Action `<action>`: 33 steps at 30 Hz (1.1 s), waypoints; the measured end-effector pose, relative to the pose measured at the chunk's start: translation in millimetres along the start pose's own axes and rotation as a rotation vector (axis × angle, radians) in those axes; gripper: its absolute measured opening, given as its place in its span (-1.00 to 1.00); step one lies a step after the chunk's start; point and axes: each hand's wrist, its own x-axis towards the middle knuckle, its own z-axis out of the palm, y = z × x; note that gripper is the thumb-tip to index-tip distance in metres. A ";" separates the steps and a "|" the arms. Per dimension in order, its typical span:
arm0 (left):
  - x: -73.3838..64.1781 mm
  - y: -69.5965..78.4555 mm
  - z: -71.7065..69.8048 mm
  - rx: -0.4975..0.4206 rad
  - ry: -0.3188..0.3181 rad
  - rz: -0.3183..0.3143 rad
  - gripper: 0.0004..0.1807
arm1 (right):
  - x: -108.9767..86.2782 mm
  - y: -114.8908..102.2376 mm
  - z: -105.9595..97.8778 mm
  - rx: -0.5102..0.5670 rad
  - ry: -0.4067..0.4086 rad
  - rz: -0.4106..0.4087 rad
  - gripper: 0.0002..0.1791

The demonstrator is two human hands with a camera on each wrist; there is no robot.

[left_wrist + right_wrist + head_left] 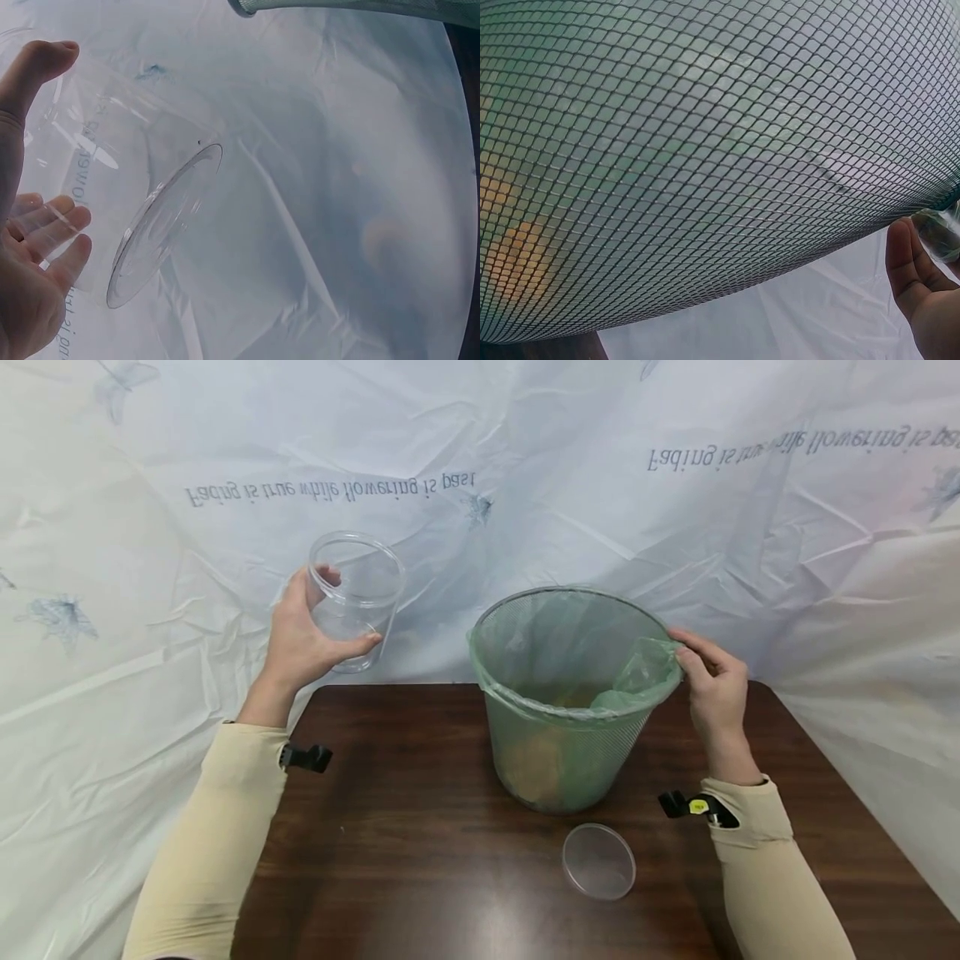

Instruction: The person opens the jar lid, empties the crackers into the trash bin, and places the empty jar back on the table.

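Observation:
My left hand (303,631) holds a clear plastic tub (360,610) in the air to the left of the bin, thumb on the near side and fingers round the far side. In the left wrist view the tub (161,217) shows its round base, and nothing is seen inside it. My right hand (712,681) pinches the rim of a wire mesh wastebasket (562,768) at its right side, together with the green bag (648,672) that lines it. Through the mesh in the right wrist view, an orange-brown item (517,259) shows low in the basket.
A clear round lid (598,862) lies on the dark wooden table (390,827) in front of the basket. White sheeting (555,510) with printed words hangs behind and on both sides, close to the table's edges.

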 end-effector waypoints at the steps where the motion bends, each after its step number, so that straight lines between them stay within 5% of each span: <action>1: -0.2 -0.1 -0.1 0.000 0.000 0.001 0.03 | -0.2 0.2 -0.2 0.001 0.002 0.001 -0.71; 8: -3.5 -4.5 1.0 -0.020 -0.014 0.019 -0.02 | -0.8 0.6 0.1 0.031 0.003 0.000 -0.71; 21: -12.0 -5.9 -0.8 -0.035 -0.004 -0.039 0.01 | -0.7 0.7 0.3 0.021 0.002 -0.001 -0.70; 28: -19.6 20.3 -4.0 -0.078 -0.007 -0.061 -0.04 | -0.9 1.8 0.0 0.012 0.004 -0.007 -0.71; 33: -17.8 1.0 1.6 -0.049 0.005 -0.058 0.00 | -1.1 1.0 -0.8 0.007 0.004 -0.001 -0.70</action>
